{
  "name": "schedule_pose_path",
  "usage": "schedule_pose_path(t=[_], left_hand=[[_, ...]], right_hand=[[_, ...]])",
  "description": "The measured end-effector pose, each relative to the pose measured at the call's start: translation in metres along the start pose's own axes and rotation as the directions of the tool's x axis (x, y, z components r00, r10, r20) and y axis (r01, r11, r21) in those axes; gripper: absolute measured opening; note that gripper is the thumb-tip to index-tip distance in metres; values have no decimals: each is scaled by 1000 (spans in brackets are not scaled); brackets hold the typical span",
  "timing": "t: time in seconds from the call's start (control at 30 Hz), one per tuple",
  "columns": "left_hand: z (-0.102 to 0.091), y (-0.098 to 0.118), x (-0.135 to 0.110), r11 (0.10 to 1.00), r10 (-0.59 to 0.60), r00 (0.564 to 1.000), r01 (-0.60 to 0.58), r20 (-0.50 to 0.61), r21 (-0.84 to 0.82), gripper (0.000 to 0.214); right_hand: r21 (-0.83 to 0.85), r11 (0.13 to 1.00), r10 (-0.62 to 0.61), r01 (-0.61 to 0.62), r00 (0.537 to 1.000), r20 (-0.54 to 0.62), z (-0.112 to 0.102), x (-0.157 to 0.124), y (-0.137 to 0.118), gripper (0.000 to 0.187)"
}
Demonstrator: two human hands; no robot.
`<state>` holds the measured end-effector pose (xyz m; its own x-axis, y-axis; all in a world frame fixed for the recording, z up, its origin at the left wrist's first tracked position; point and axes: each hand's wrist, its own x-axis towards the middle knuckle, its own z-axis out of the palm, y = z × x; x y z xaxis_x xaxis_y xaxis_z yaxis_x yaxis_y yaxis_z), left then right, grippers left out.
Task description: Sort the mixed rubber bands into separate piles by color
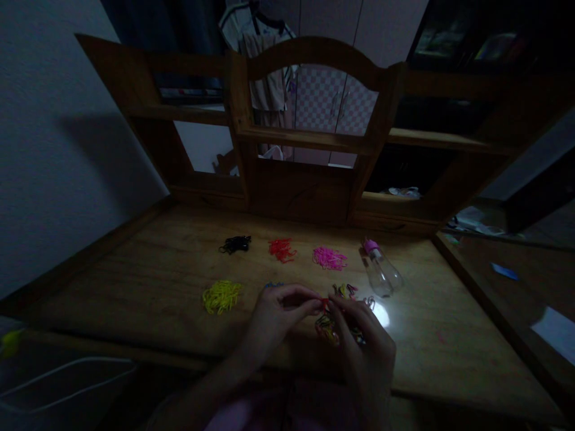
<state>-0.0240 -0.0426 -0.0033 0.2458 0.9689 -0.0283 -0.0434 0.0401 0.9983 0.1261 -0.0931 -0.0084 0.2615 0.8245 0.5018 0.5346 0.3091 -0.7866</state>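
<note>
My left hand (276,314) and my right hand (362,344) meet over the wooden desk (148,281), fingertips pinched together on a small red band (324,305). Under and beside them lies a mixed pile of coloured bands (344,291). Sorted heaps lie on the desk: yellow (221,296), black (235,243), red (282,249) and pink (329,258). A bit of a blue heap (273,285) peeks out behind my left hand.
A clear plastic bottle with a pink cap (381,270) lies on its side right of the pink heap. A wooden hutch with shelves (309,140) rises at the desk's back. A white wire rack (67,377) sits low at the left. The room is dim.
</note>
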Motion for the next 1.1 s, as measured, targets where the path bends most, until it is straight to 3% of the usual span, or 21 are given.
schedule_pose_path(t=[0.23,0.43,0.53,0.67,0.8,0.9,0.97,1.03,1.1], left_hand=[[-61,-16,-25,927,182,947,-75,-266,366,12],[-92,-14,-33,874,273,908,-96,-318,476,14],[-97,-1,-7,780,321,918,-116,-233,615,15],[-98,13,60,605,297,949,-275,109,748,15],[-92,7,106,438,272,944,-295,187,849,18],[-87,2,105,309,314,928,-297,198,903,24],[-82,3,89,281,357,910,-319,211,905,26],[-73,9,67,341,381,898,-356,218,870,26],[-59,15,42,489,355,910,-375,213,788,25]], right_hand=[[-24,970,239,-241,968,-80,-17,-4,7,19],[-78,912,389,-402,910,-147,-24,-5,12,30],[-61,882,458,-467,881,-117,-25,-4,14,34],[52,859,512,-510,858,-35,-21,-2,10,36],[204,835,529,-510,847,-46,-15,1,1,34],[328,771,559,-546,827,63,-13,-1,3,32],[432,701,555,-567,815,169,-13,-2,7,31],[517,628,535,-582,805,255,-14,-3,9,32],[551,577,523,-603,791,318,-15,-4,8,35]])
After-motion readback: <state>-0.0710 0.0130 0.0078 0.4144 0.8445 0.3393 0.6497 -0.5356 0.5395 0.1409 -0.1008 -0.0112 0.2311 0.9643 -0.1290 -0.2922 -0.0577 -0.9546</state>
